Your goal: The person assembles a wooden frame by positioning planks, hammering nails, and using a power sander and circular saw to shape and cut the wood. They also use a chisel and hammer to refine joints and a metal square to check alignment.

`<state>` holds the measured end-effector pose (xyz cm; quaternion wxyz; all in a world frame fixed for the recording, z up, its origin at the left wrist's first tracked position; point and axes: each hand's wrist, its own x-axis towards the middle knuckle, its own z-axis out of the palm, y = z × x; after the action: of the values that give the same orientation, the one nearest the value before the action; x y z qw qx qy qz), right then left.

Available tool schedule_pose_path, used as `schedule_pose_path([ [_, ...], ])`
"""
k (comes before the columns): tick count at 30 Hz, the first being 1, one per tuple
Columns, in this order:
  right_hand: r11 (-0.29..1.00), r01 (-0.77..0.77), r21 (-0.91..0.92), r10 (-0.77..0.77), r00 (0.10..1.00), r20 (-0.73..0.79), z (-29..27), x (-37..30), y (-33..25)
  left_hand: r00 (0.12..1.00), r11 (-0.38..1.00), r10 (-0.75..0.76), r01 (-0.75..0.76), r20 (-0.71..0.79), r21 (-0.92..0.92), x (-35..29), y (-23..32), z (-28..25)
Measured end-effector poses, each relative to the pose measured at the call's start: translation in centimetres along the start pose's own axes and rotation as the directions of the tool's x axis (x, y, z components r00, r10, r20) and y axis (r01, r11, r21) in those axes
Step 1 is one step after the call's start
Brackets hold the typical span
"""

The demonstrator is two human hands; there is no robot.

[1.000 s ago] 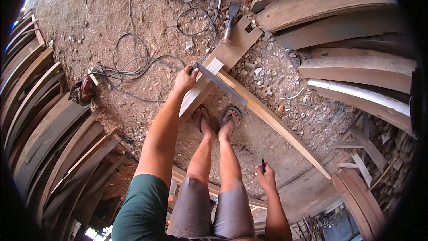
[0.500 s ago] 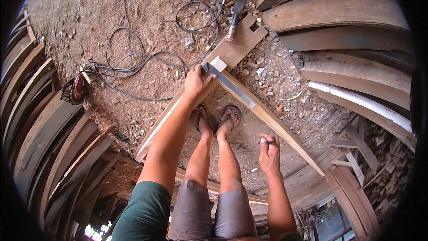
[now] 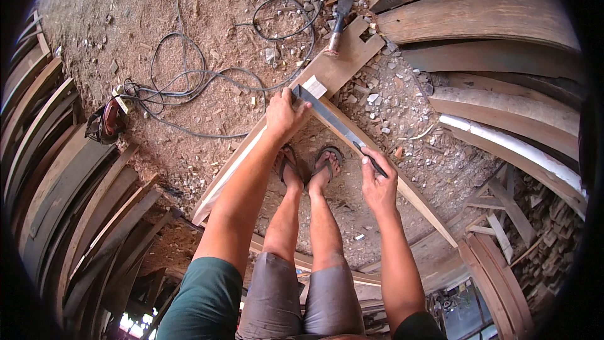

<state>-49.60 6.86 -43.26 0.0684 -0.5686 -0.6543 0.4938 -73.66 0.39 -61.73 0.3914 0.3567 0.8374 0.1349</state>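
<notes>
My left hand (image 3: 286,113) presses down on the corner of a grey metal square (image 3: 333,121), where a long pale plank (image 3: 236,164) meets a thin wooden strip (image 3: 415,198). The square's blade lies along the strip, running toward my right. My right hand (image 3: 377,182) is closed on a dark pencil (image 3: 371,158), whose tip sits at the blade's edge on the strip. Both of my feet, in sandals (image 3: 308,167), stand on the dirt between plank and strip.
A chisel (image 3: 340,16) lies at the plank's notched far end. Black cables (image 3: 189,82) loop over the sawdust-covered ground to a red-and-black power tool (image 3: 104,123) at the left. Curved boards are stacked at the left (image 3: 56,182) and the right (image 3: 497,19).
My right hand has risen from beside my hip to the strip, bringing the pencil to the square's blade. My left hand has stayed on the square's corner.
</notes>
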Motion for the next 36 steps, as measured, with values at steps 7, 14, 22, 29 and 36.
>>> schedule_pose_path([
  [7,0.995,-0.046,0.084,0.043,0.998,0.037,3.9,3.5,2.1,0.998,0.999,0.052,-0.052,-0.047,0.009,0.1,-0.6,0.9],
  [14,0.984,0.078,0.162,-0.088,0.994,0.057,8.4,8.5,3.1,0.999,0.999,0.031,-0.031,-0.012,0.032,0.2,-0.9,0.7],
  [22,0.977,0.209,-0.037,-0.204,0.972,0.113,10.4,11.3,2.7,0.999,0.999,-0.029,0.028,0.026,0.039,0.4,-0.4,0.7],
  [29,0.955,-0.125,-0.268,0.14,0.989,0.04,1.1,3.9,9.1,0.985,0.967,-0.173,0.17,-0.001,-0.188,0.8,-2.6,0.3],
  [36,0.873,-0.453,-0.181,0.454,0.89,-0.043,-6.6,-5.5,14.8,0.659,0.443,-0.748,0.414,-0.074,-0.795,1.9,-11.8,-2.9],
])
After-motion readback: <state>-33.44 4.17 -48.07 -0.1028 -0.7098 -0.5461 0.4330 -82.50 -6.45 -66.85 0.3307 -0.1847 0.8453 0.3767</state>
